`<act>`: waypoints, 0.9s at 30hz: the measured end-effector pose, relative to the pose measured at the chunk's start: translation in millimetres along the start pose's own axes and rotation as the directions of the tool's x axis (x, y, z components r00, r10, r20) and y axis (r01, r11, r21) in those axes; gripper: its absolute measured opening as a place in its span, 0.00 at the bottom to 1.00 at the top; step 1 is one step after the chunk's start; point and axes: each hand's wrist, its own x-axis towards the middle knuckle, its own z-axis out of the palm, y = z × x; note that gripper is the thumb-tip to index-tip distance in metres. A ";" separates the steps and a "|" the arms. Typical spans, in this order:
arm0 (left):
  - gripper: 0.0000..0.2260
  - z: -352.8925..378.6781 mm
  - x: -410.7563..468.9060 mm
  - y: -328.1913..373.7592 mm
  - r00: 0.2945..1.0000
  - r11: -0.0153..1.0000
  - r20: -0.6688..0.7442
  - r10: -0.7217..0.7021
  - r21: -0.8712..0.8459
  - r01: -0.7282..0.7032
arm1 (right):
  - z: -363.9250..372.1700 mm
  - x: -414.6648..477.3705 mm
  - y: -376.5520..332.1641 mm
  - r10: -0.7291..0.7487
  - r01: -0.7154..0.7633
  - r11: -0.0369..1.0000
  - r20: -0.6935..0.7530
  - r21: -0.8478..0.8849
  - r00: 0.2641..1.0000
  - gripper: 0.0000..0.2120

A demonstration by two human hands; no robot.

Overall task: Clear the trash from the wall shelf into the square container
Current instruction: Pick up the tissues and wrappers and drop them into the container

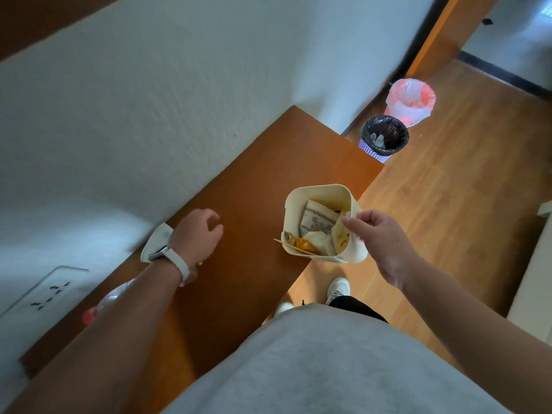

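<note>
A cream square container (298,192) stands at the front edge of the brown wall shelf (263,162). It holds crumpled paper wrappers, an orange scrap and a wooden stick that pokes out on the left. My right hand (376,234) is at the container's right rim, thumb and forefinger pinched on a cream paper wrapper (342,240) that stands inside against the wall. Above the shelf's middle hovers my left hand (197,234), fingers loosely curled and holding nothing. A white folded paper piece (155,240) lies under its wrist. Under my forearm lies a clear plastic bottle (110,298) with a red cap.
The white wall runs along the shelf's back, with a socket plate (47,291) at lower left. On the wooden floor beyond the shelf's end stand a black-lined bin (383,138) and a bin with a pink-and-white bag (410,100). My shoes show below the shelf.
</note>
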 end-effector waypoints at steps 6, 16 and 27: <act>0.17 2.7 2.7 -40.7 0.974 0.959 0.021 -0.227 0.180 0.219 | 4.3 -2.0 0.0 -0.030 0.031 0.999 0.014 -0.014 0.999 0.20; 0.15 15.0 7.9 -34.4 0.947 0.919 0.070 -0.313 0.274 0.284 | 9.2 -6.1 3.4 -0.009 0.009 1.000 -0.017 -0.009 1.000 0.25; 0.12 31.4 17.6 -24.2 0.952 0.950 0.017 -0.305 0.074 0.303 | 15.0 -13.1 3.5 -0.001 0.002 1.000 -0.056 0.016 0.998 0.20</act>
